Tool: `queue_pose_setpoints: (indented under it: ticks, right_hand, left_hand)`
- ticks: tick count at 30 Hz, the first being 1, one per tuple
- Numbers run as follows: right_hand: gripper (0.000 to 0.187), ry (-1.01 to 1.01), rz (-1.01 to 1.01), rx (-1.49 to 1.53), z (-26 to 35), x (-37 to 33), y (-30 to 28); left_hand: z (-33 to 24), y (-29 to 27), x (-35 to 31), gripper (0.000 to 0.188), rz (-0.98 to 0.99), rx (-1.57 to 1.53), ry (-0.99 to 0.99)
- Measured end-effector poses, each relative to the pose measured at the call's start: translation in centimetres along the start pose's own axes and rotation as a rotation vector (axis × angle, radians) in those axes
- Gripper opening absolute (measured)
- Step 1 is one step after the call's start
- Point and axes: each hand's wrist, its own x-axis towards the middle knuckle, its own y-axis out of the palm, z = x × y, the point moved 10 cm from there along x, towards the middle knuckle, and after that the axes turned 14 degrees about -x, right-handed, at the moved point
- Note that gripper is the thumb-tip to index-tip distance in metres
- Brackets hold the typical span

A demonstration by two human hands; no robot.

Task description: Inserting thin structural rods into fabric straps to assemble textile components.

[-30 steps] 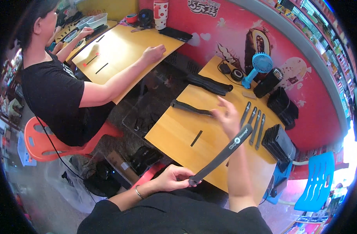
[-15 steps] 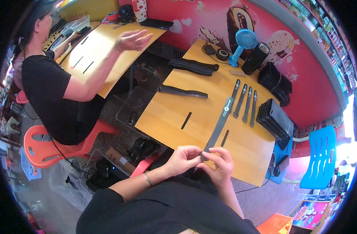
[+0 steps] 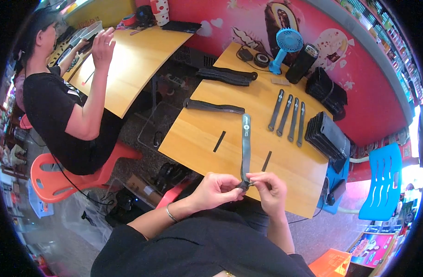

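Observation:
A long dark grey strap [image 3: 246, 143] with a pale printed mark stretches away from me over the table. Its near end is bent over a small dark piece, perhaps a buckle, just past the table's front edge. My left hand [image 3: 219, 190] pinches this end between thumb and fingers. From the other side my right hand [image 3: 271, 190] is closed on the same end, fingertips pressed together. Two short black strips lie on the wood, one [image 3: 219, 141] left of the strap and one [image 3: 267, 161] right of it. Several finished-looking straps [image 3: 293, 115] rest in a row farther right.
Dark strap bundles [image 3: 214, 106] lie on the table's [image 3: 197, 134] left side. A stack of black folded pieces [image 3: 326, 134] sits at right. A blue fan [image 3: 289, 42], a black cylinder [image 3: 303, 63] and a tape roll [image 3: 261, 60] stand behind. A co-worker [image 3: 66, 120] sits at left.
The strap's far end has swung left and now points nearly straight away from me. My right hand has shifted slightly right. The co-worker's raised arm has drawn back to the left.

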Motion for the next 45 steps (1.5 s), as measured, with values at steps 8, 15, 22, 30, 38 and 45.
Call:
queue_pose_setpoints:
  ticks: [8,15,22,30,38,45]
  right_hand:
    - [0.020,-0.031,-0.199,0.058,1.2,0.5,-5.2]
    - [0.066,-0.357,-0.015,-0.522,4.4,0.6,-0.6]
    - [0.049,-0.243,0.151,-0.440,3.2,1.1,0.1]
    - [0.031,-0.270,0.076,-0.423,2.5,1.7,0.3]
    - [0.032,-0.374,-0.041,-0.560,3.1,1.3,2.0]
    - [0.030,-0.172,-0.061,-0.436,1.6,1.5,1.7]
  left_hand:
    - [0.3,-0.2,-0.3,0.011,0.119,0.099,-0.044]
    - [-0.2,0.5,0.4,0.009,0.085,0.003,0.008]
    - [-1.8,1.3,0.8,0.007,0.141,0.250,0.070]
    - [-1.0,0.6,2.0,0.024,0.081,0.289,0.139]
    - [0.6,0.9,3.1,0.050,0.044,-0.356,-0.200]
    - [1.4,1.0,3.4,0.047,0.221,-0.497,-0.313]
